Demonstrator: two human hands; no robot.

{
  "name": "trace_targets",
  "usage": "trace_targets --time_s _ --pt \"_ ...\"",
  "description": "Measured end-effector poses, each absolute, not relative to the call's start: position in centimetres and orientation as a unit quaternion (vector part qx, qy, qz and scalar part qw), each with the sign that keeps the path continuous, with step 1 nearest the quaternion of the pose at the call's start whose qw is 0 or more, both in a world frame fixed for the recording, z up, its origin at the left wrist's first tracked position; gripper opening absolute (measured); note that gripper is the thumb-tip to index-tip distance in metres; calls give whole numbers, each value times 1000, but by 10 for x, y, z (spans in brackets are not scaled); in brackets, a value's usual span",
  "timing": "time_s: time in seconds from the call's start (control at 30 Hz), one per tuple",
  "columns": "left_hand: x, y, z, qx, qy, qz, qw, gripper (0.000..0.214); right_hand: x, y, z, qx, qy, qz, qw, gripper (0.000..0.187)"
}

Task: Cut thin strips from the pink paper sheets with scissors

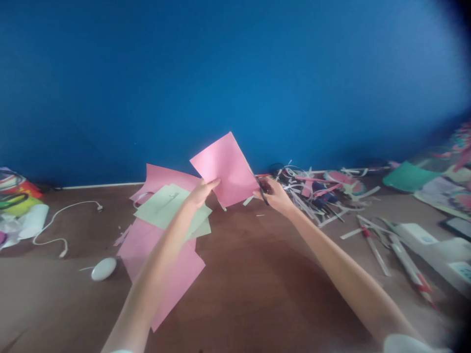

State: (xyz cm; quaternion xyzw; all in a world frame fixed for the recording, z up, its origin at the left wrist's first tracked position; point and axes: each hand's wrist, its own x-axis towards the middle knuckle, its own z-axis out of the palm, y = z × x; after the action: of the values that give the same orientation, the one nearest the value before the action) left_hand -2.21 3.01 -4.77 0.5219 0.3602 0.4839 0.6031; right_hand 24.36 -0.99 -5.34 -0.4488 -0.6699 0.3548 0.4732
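1. Table (250, 264): I am viewing the pink sheet in the air over its far part.
2. Pink sheet (230, 169): it is tilting between the hands; best practice, I judge, is holding it taut.
3. Left hand (198, 193): thumb and fingers are pinching the lower-left edge.
4. Right hand (275, 196): fingers are grasping the scissors.
5. Scissors (262, 188): they are meeting the right edge (blade gap too blurred); I am favouring short, parallel snips.

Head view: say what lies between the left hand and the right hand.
In the head view, a pink paper sheet spans the gap from the left hand to the scissors in the right hand.
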Motion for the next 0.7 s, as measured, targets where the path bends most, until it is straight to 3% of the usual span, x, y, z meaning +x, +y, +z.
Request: trace_targets --time_s 0.7 --pt "-25 37 -56 526 375 484 590 53 241 -14 -53 -454 -670 311 498 32"
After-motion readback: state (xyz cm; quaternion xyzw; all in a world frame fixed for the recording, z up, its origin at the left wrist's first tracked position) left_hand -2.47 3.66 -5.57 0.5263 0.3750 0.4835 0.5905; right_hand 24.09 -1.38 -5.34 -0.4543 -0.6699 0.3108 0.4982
